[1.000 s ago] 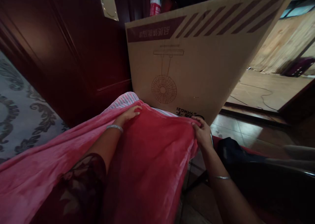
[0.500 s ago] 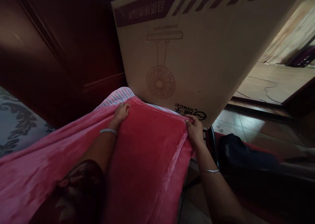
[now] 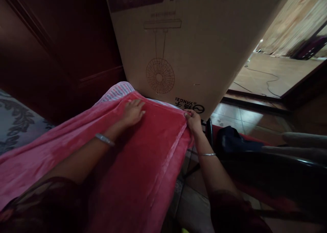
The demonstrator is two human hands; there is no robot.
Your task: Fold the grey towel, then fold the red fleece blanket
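Note:
A plush pinkish-red blanket (image 3: 143, 147) lies spread out before me, partly folded over along its right side. My left hand (image 3: 134, 113) rests flat on it near its far edge, fingers spread. At the far right corner, my right hand (image 3: 193, 120) pinches the blanket's edge between thumb and fingers. A striped cloth (image 3: 118, 91) in pink, white and grey peeks out beyond the far edge. What supports the blanket is mostly hidden. Each wrist wears a silver bangle.
A tall cardboard box (image 3: 204, 48) with a fan drawing stands right behind the blanket. Dark red wooden panelling (image 3: 63, 38) rises on the left. To the right are a dark blue cloth (image 3: 232, 139), a black chair-like frame (image 3: 209, 132) and a tiled floor (image 3: 230, 113) by a doorway.
My left hand has left the striped edge, moved slightly right onto the red surface and opened flat. My right hand keeps its pinch on the corner. The view has shifted a little.

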